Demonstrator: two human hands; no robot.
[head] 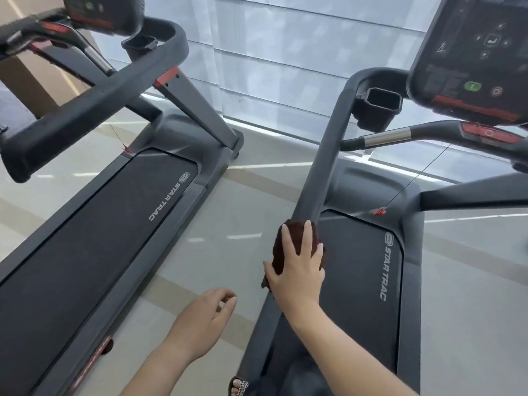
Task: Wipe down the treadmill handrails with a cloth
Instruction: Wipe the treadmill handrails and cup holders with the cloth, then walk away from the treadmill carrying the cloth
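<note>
A dark grey treadmill handrail runs from the console down toward me on the right-hand treadmill. A dark brown cloth is wrapped over the rail's near end. My right hand lies on top of the cloth, fingers spread and pressing it against the rail. My left hand hovers lower left of it, over the floor between the two machines, fingers loosely curled and holding nothing. The rail's near tip is hidden under the cloth and hand.
The right treadmill has a console, a cup holder, a metal-banded front grip bar and a black belt. A second treadmill stands at left with its own handrail. My sandalled foot is at the bottom.
</note>
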